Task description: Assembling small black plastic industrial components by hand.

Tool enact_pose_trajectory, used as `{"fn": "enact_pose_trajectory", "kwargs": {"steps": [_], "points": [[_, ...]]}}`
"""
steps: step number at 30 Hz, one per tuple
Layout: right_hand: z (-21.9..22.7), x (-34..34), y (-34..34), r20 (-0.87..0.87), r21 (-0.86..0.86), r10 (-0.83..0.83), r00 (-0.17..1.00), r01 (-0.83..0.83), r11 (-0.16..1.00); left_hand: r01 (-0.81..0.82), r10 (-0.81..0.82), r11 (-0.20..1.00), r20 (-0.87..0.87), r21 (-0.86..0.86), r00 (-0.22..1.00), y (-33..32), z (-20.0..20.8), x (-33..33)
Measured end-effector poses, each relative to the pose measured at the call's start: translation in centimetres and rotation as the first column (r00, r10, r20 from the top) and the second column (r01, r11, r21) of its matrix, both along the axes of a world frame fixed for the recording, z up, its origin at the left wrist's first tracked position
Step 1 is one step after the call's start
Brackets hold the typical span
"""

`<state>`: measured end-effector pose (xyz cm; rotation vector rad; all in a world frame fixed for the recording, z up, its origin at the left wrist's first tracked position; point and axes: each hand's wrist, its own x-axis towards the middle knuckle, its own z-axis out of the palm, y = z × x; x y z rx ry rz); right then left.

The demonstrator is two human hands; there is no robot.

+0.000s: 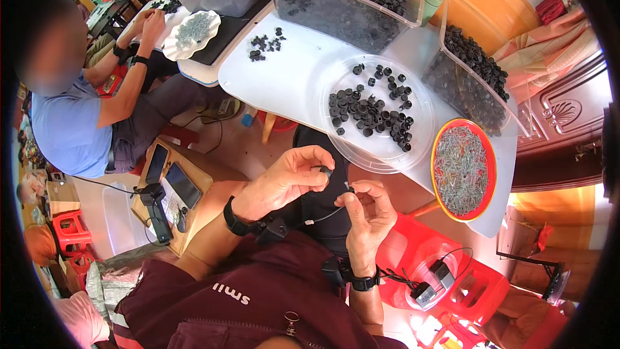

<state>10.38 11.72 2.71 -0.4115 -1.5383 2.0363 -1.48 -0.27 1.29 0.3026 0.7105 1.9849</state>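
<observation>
Above my lap, my left hand is closed, pinching a small round black plastic part between thumb and fingertips. Just right of it and apart from it, my right hand pinches another small black part, with a short pale metal piece showing at its top. Beyond both hands, a clear round tray on the white table holds many loose black plastic caps. To its right stands a red bowl with a yellow rim, full of thin silvery screws or pins.
Clear tubs of black parts stand along the table's far side, one a big bin. At left a co-worker works beside a white scalloped dish. Phones lie on a cardboard box; a red stool stands at right.
</observation>
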Motion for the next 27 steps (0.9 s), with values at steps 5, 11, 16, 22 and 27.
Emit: {"fn": "enact_pose_trajectory", "kwargs": {"steps": [5, 11, 16, 22, 27], "points": [[-0.1, 0.1, -0.4, 0.031, -0.007, 0.007, 0.999, -0.006, 1.0, 0.05, -0.044, 0.996, 0.066, -0.081, 0.997, -0.4, 0.4, -0.1], [0.2, -0.4, -1.0, 0.042, 0.074, 0.018, 0.999, -0.021, 0.997, 0.037, -0.031, 0.995, 0.071, -0.089, 0.997, -0.7, 0.4, 0.1], [-0.5, -0.4, -1.3, 0.025, 0.099, -0.043, 0.999, 0.04, 0.994, 0.033, -0.031, 0.997, 0.037, -0.07, 0.999, -0.7, 0.0, 0.1], [0.0, -0.4, -1.7, -0.02, 0.213, -0.144, 0.989, 0.145, 0.966, 0.018, -0.019, 0.996, -0.008, -0.083, 1.0, -0.7, 0.0, 0.0], [0.2, -0.7, -1.8, -0.051, 0.432, -0.203, 0.978, 0.205, 0.878, 0.022, -0.024, 0.995, -0.024, -0.095, 0.999, -0.4, -0.1, 0.2]]}}
